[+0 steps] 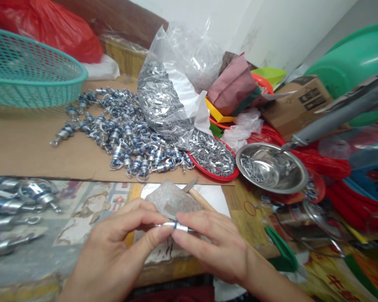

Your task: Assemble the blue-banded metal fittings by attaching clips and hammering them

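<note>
My left hand (119,247) and my right hand (212,245) meet at the bottom centre, both pinching one small silver swivel clip with a blue band (175,226). The clip lies level between thumbs and forefingers, just above a flat grey stone block (173,199). A wooden-handled tool (197,193) rests behind the block. A heap of finished silver-and-blue clips (122,130) lies on cardboard beyond. A red dish of small metal pieces (214,157) sits to its right.
A clear plastic bag of metal parts (170,96) stands at the centre back. A steel bowl (271,167) is right of the red dish. A teal basket (28,71) sits far left, more clips (15,201) at the left edge, a green basin (355,63) far right.
</note>
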`<move>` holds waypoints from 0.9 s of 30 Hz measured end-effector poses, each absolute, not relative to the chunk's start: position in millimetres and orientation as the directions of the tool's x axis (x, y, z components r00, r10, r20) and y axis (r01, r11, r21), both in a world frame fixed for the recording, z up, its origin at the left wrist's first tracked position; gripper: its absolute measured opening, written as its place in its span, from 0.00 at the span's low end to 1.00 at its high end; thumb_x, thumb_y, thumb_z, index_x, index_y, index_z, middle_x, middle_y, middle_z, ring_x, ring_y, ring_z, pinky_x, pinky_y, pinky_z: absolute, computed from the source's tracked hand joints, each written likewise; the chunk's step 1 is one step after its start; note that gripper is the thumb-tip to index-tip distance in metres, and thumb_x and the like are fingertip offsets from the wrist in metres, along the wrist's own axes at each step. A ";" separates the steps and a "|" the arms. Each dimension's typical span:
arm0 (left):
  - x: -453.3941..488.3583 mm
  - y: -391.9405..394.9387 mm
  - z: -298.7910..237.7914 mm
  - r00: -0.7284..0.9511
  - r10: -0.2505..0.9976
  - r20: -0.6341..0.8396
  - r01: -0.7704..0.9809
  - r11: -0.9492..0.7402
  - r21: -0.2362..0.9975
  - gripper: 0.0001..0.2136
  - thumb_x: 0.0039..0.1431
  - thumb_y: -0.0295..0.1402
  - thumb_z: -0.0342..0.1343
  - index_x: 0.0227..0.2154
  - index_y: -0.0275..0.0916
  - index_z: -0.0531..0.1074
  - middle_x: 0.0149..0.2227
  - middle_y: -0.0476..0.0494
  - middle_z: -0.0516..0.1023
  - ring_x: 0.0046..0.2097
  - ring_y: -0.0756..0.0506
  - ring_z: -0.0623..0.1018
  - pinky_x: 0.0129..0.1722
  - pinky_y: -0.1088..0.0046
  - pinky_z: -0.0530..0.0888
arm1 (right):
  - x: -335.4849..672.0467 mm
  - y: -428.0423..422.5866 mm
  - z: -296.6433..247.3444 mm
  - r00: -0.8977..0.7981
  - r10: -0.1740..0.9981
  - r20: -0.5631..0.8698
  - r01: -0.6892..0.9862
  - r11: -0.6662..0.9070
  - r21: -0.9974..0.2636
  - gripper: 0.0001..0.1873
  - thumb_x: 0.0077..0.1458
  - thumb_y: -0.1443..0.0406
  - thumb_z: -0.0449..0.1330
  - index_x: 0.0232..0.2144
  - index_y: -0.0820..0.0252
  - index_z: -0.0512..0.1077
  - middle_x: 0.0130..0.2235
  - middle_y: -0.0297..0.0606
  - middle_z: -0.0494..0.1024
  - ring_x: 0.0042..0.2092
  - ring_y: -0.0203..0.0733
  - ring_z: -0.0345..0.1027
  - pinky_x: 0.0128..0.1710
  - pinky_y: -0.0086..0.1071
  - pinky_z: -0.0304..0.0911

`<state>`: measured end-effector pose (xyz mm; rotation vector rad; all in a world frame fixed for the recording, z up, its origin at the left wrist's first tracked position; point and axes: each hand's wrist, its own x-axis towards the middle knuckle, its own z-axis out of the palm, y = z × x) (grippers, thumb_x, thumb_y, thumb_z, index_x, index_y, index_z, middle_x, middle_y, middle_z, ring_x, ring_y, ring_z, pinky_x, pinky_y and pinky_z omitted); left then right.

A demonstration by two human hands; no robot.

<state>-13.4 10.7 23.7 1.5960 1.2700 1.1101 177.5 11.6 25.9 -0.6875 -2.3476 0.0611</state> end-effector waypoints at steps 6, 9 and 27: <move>-11.8 4.6 22.1 0.092 0.995 -0.047 0.149 0.033 0.988 0.03 0.44 0.36 0.61 0.21 0.49 0.80 0.28 0.51 0.83 0.33 0.44 0.81 0.34 0.76 0.76 | 169.5 11.3 21.3 -0.445 0.656 0.610 0.367 0.755 -0.544 0.09 0.51 0.72 0.61 0.35 0.61 0.77 0.34 0.45 0.81 0.36 0.39 0.76 0.35 0.27 0.72; -3.6 -4.8 18.4 0.034 0.956 -0.290 -0.158 0.292 0.943 0.15 0.37 0.35 0.67 0.33 0.50 0.78 0.32 0.53 0.84 0.37 0.44 0.81 0.36 0.76 0.77 | 162.7 6.3 22.9 -0.324 0.765 0.557 0.302 0.642 -0.705 0.07 0.48 0.70 0.64 0.33 0.60 0.78 0.30 0.42 0.81 0.31 0.38 0.75 0.31 0.26 0.72; 3.5 -3.3 6.7 0.091 0.926 -0.367 -0.249 0.377 0.892 0.34 0.42 0.39 0.64 0.54 0.43 0.60 0.30 0.49 0.82 0.36 0.44 0.81 0.35 0.74 0.78 | 248.0 155.8 -1.8 -0.008 0.995 0.101 0.998 0.014 -0.058 0.15 0.59 0.62 0.55 0.47 0.61 0.67 0.48 0.41 0.70 0.45 0.42 0.68 0.44 0.42 0.66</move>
